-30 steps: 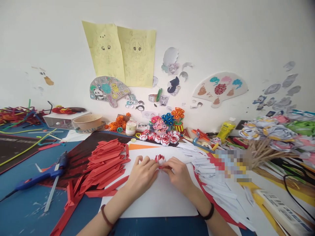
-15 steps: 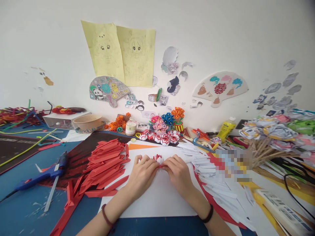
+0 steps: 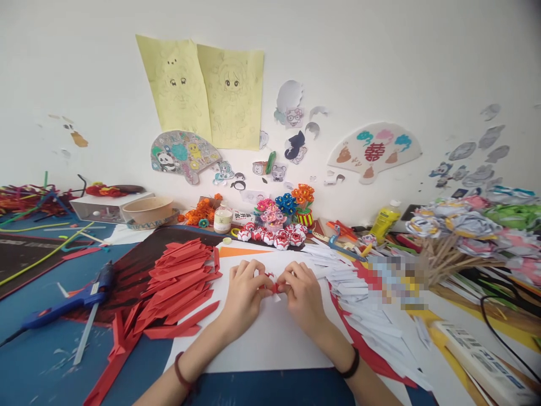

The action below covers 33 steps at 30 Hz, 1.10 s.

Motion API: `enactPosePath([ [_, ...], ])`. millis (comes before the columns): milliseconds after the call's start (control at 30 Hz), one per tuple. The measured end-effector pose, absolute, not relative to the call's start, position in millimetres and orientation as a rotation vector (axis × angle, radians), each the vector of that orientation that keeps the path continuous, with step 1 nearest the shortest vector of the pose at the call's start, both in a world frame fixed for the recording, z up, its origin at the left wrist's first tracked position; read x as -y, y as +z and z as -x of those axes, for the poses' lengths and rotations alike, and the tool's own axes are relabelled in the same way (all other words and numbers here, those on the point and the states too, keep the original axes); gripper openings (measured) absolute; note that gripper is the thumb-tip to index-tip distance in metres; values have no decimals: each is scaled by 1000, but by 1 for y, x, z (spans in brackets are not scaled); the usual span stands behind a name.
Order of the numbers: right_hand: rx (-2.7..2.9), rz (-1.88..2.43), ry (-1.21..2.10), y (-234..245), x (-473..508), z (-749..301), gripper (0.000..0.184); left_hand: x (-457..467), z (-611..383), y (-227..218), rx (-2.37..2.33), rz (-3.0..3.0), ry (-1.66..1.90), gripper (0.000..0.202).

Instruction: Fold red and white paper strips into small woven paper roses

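Between my hands, above a white paper sheet (image 3: 270, 344), is a small red and white paper flower (image 3: 275, 288), partly hidden by my fingers. My left hand (image 3: 249, 287) pinches its left side with thumb and fingertips. From the other side my right hand (image 3: 302, 290) grips it the same way. Folded red paper strips (image 3: 181, 282) lie heaped left of my left hand. Folded white paper strips (image 3: 367, 327) spread out to the right of my right hand. Behind the hands, several finished red and white paper flowers (image 3: 281, 239) sit in a cluster.
A blue glue gun (image 3: 87, 296) lies at the left on the blue table. Along the wall stand a beige bowl (image 3: 149, 211), a small jar (image 3: 222, 220) and a yellow bottle (image 3: 385, 221). Paper flowers on sticks (image 3: 443, 254) and a white box (image 3: 482, 361) are at the right.
My fingers have shifted their pinch on the paper flower, and the flower has turned, with a white tip now showing below it. The view has moved slightly.
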State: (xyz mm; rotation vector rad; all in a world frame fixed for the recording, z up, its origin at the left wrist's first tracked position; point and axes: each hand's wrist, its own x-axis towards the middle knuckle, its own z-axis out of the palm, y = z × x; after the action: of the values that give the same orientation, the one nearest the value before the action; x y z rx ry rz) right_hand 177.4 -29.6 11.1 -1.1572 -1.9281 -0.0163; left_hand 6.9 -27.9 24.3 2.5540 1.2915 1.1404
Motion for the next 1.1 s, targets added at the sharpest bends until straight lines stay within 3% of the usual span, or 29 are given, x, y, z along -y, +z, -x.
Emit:
enactPosePath([
  [533, 1697, 928, 667, 25, 29, -181, 19, 24, 2, 32, -1125, -2289, 1195, 22],
  [733, 1357, 882, 1397, 32, 29, -187, 50, 20, 8, 34, -933, -2074, 1187, 27],
  [867, 1419, 691, 1831, 31, 34, -185, 48, 23, 7, 38, -832, -2056, 1125, 31],
  [1100, 1390, 694, 1871, 26, 31, -186, 42, 28, 9, 49, -802, -2162, 1019, 25],
])
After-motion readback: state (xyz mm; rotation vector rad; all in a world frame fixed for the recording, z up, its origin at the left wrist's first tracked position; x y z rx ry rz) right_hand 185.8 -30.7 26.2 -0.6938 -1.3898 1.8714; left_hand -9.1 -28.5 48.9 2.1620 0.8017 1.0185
